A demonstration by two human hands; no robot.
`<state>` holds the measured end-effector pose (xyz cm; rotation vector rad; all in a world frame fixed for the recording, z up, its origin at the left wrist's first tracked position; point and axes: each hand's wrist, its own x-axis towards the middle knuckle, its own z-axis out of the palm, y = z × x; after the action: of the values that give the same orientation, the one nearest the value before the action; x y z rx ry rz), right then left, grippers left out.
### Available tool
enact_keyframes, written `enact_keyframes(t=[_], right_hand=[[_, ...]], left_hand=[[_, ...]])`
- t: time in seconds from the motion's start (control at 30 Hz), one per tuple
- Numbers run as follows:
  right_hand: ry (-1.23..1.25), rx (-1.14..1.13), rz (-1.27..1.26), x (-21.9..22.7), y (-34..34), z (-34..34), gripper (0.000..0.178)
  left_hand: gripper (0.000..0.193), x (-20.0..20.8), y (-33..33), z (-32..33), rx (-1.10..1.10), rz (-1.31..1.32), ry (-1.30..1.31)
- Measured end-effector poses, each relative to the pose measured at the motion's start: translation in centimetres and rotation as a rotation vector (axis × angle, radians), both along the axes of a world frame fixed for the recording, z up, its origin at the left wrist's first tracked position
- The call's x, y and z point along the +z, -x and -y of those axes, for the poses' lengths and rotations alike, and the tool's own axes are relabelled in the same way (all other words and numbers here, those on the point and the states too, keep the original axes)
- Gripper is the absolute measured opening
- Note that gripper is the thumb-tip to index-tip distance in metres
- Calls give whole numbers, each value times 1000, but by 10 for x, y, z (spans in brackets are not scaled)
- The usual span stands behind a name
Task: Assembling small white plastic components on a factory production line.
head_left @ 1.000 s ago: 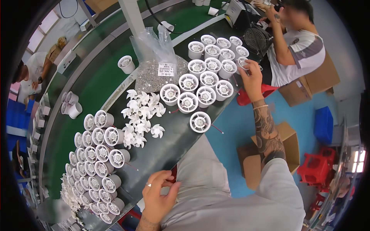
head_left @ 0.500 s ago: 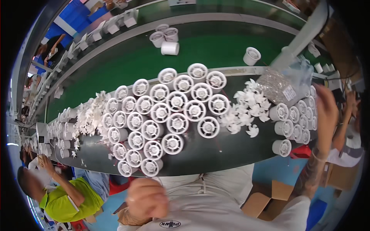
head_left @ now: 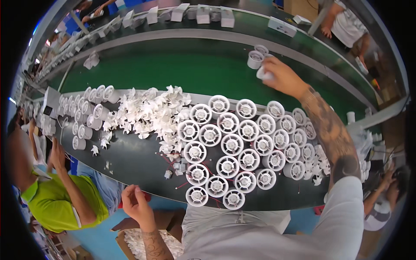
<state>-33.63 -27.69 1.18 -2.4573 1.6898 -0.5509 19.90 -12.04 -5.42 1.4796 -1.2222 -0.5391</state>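
Beyond the far edge of the surface (head_left: 134,158), on the green belt (head_left: 173,58), the right hand (head_left: 281,74) pinches a blurred white cup (head_left: 262,75) beside other cups (head_left: 255,60); by the near edge, the left hand (head_left: 138,206) is loosely spread.

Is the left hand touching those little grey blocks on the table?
Apart. The head view shows dark tabletop between the left hand and the grey blocks.

I saw passing room along the belt (head_left: 173,65) left of the right hand (head_left: 284,77) and over the table (head_left: 132,154) near the left hand (head_left: 138,206), while packed cups (head_left: 232,144), heaped blades (head_left: 156,113) and the right forearm (head_left: 331,123) barred low crossings rightward.
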Motion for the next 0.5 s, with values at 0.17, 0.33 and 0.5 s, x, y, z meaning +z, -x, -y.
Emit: enact_keyframes(t=[0.17, 0.33, 0.5], right_hand=[[66, -322, 424, 38, -8, -103, 37], [242, -541, 726, 35, -17, -226, 60], [246, -611, 1122, 15, -90, -291, 59]], left_hand=[[14, -3, 5, 60, -157, 198, -89], [29, 7, 39, 130, -327, 640, 222], [25, -8, 29, 159, -369, 839, 236]])
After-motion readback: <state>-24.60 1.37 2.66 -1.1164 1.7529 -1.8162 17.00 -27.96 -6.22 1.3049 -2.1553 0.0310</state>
